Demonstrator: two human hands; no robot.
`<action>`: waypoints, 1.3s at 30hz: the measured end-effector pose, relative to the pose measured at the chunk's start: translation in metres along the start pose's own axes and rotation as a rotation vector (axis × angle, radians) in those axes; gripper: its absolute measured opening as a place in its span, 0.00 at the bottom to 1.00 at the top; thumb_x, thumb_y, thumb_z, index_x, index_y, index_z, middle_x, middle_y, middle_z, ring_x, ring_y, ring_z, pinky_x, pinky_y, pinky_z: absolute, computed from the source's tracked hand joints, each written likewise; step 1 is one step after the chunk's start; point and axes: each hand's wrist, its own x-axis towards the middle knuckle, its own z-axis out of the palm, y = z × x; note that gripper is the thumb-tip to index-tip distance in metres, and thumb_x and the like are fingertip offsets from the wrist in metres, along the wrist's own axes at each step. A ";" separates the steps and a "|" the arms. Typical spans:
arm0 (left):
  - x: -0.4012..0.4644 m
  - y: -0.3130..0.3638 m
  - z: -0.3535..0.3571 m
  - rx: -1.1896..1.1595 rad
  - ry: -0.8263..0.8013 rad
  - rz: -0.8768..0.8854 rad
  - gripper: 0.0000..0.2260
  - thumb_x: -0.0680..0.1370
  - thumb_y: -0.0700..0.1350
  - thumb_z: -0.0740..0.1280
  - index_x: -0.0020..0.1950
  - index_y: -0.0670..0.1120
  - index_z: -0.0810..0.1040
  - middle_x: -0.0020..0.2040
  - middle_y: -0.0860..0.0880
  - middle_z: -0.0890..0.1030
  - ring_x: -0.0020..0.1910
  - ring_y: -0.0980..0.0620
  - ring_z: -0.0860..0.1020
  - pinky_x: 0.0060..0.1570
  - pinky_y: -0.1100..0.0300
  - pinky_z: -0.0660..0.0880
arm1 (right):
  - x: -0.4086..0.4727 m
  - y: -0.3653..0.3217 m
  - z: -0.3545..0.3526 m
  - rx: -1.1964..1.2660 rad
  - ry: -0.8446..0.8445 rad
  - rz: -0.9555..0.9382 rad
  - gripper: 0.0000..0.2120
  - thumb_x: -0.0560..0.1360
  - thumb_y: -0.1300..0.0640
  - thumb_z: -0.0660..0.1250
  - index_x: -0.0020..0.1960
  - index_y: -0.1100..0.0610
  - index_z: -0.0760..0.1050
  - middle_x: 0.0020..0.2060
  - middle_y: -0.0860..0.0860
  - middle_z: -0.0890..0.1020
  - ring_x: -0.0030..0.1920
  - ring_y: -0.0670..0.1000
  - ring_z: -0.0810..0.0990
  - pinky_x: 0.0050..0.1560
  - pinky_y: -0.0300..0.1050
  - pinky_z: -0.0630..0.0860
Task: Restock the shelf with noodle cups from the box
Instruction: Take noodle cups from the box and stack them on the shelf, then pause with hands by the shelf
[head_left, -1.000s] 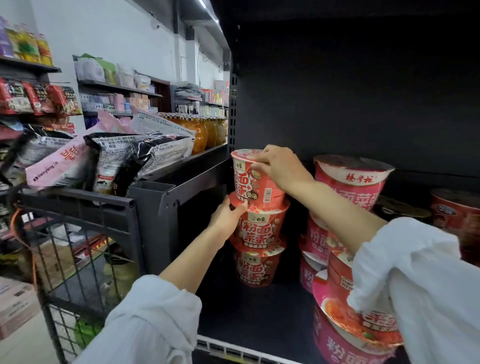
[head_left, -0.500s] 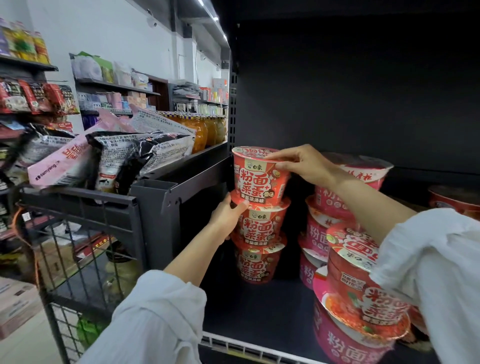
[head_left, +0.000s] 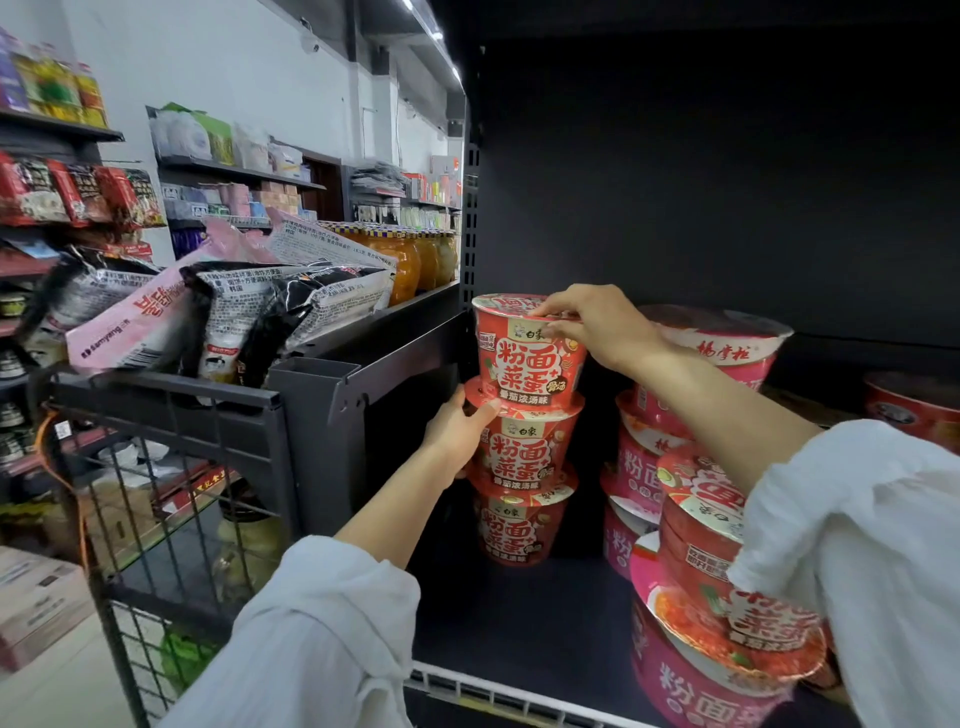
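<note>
Head: noodle cup (head_left: 527, 358) against shelf's (head_left: 519, 618) left edge.

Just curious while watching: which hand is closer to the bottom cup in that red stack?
Left. The left hand holds the middle cup, just above the bottom cup; the right hand holds the top cup.
</note>
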 end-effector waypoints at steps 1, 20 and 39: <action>0.001 -0.001 0.001 -0.009 0.001 0.001 0.31 0.78 0.56 0.62 0.77 0.54 0.52 0.73 0.46 0.66 0.70 0.42 0.68 0.60 0.43 0.71 | 0.000 -0.001 0.000 0.008 -0.002 0.006 0.13 0.77 0.56 0.66 0.60 0.56 0.78 0.57 0.55 0.79 0.57 0.54 0.77 0.52 0.43 0.72; -0.082 0.018 0.003 0.777 0.340 0.681 0.09 0.79 0.46 0.59 0.57 0.45 0.73 0.50 0.48 0.78 0.48 0.47 0.78 0.39 0.56 0.72 | -0.106 -0.045 0.010 0.122 0.184 0.166 0.15 0.79 0.62 0.57 0.64 0.57 0.70 0.59 0.55 0.75 0.60 0.52 0.75 0.56 0.44 0.72; -0.416 -0.077 0.208 0.682 0.117 0.310 0.09 0.79 0.47 0.61 0.52 0.47 0.79 0.41 0.50 0.82 0.41 0.49 0.80 0.39 0.54 0.78 | -0.487 0.021 -0.068 0.222 -0.220 0.234 0.08 0.79 0.58 0.59 0.53 0.54 0.76 0.42 0.51 0.82 0.38 0.50 0.80 0.41 0.51 0.79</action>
